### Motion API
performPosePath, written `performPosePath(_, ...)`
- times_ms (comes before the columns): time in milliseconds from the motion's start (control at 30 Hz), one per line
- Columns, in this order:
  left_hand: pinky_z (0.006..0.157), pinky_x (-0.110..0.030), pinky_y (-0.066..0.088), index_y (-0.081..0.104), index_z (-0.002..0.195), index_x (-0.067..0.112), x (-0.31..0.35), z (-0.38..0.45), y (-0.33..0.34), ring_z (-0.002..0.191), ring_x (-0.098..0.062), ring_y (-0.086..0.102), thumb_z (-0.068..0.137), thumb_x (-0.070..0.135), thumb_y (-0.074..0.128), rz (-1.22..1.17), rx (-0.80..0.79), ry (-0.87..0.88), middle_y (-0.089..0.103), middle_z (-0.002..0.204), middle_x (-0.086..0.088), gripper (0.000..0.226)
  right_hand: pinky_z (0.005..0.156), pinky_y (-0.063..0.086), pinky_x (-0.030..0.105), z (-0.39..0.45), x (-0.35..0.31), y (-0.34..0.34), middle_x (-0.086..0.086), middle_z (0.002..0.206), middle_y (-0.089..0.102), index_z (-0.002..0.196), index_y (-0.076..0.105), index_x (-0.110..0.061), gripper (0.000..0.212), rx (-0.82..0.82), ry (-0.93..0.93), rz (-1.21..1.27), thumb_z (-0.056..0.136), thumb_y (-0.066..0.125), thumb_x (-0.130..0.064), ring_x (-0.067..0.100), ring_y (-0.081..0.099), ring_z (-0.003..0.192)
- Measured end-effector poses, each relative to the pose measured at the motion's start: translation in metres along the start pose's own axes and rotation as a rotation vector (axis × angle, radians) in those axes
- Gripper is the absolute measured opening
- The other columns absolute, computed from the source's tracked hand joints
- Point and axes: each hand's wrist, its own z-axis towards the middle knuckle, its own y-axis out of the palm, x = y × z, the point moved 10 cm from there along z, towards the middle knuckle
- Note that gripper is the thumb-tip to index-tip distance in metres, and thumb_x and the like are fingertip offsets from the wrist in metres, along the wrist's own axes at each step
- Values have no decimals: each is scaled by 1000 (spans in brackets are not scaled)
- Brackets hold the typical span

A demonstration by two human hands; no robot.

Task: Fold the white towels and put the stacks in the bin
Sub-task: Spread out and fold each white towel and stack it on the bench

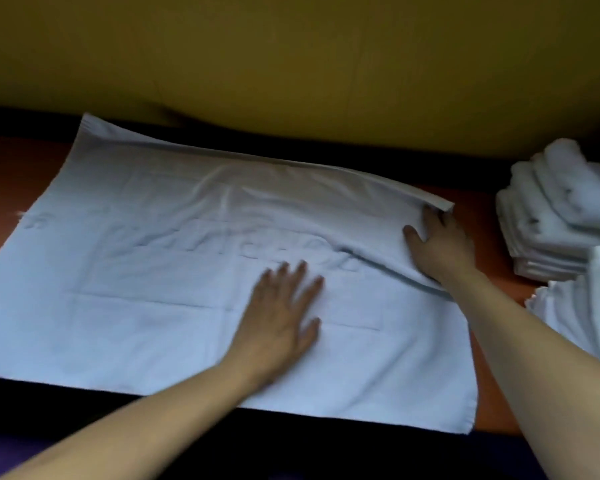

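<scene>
White terry towel (174,271) spread flat, left hand (281,317) pressing open-palmed, right hand (440,244) pinching its corner

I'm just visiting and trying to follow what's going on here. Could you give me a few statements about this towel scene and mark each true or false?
1. The left hand lies flat on the spread towel. True.
2. The right hand is at the towel's right edge, near its far corner. True.
3. The spread towel is already folded into a small square. False: it lies open across the table.
4. The stack of folded towels sits left of the person. False: it sits to the right.
5. A bin stands on the table. False: none is visible.
</scene>
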Motion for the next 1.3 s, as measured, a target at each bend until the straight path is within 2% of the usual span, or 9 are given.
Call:
performPosePath(233,121,-53,10,27,160,28,141,-38,59,153,-37,20,93,60,47,-1,-202,326,19,168,-11,77,115,30,50,-6,21,-2,11,163,25,159,18,-26,72,-143,6,3,98,39,-56,37,31,144)
performPosePath(433,112,-62,27,42,151,30,145,-40,71,140,-46,42,82,61,61,113,-290,347,41,157,-18,78,114,25,54,20,17,-15,8,162,21,156,22,-35,68,-165,44,-5,95,45,-50,40,25,145)
performPosePath(567,102,-48,42,65,120,26,152,-32,41,114,-34,61,80,45,61,-40,-82,275,61,133,-7,44,107,38,46,53,19,-22,9,149,43,150,37,-25,63,-146,82,105,92,51,-47,39,41,135)
performPosePath(667,74,-32,41,68,104,24,155,-31,18,82,-19,52,85,39,58,-204,29,175,62,103,4,26,97,47,39,65,25,-29,8,124,63,129,60,-23,42,-47,159,396,89,55,-36,35,58,117)
performPosePath(800,50,-25,37,58,88,28,150,-36,2,65,-11,44,82,37,55,-316,51,17,51,77,11,11,87,47,28,66,31,-28,8,128,64,134,59,-7,52,21,281,709,88,74,-26,27,61,118)
performPosePath(1033,40,-25,29,17,77,29,134,-30,-11,54,-19,26,81,42,51,-255,-6,-111,24,58,5,36,66,43,25,59,33,-43,4,84,60,87,62,-10,20,58,329,697,97,55,-25,22,61,81)
performPosePath(1100,48,-29,34,24,81,31,137,-29,-15,55,-19,28,89,44,39,-291,-43,-124,31,60,6,22,69,45,27,61,33,-60,5,79,62,76,61,-10,24,105,300,703,95,58,-26,21,62,76)
performPosePath(1200,63,-37,35,37,111,36,147,-34,-27,63,-24,36,92,48,22,-421,-8,-114,47,70,3,27,75,46,29,58,36,-86,7,92,65,94,67,-8,24,146,294,692,96,60,-31,22,62,84)
performPosePath(1300,57,-36,33,34,98,33,156,-37,-47,58,-28,40,91,52,31,-555,78,-116,52,64,-1,20,81,43,28,54,38,-112,12,106,68,108,68,-6,29,171,301,666,99,57,-31,27,66,98)
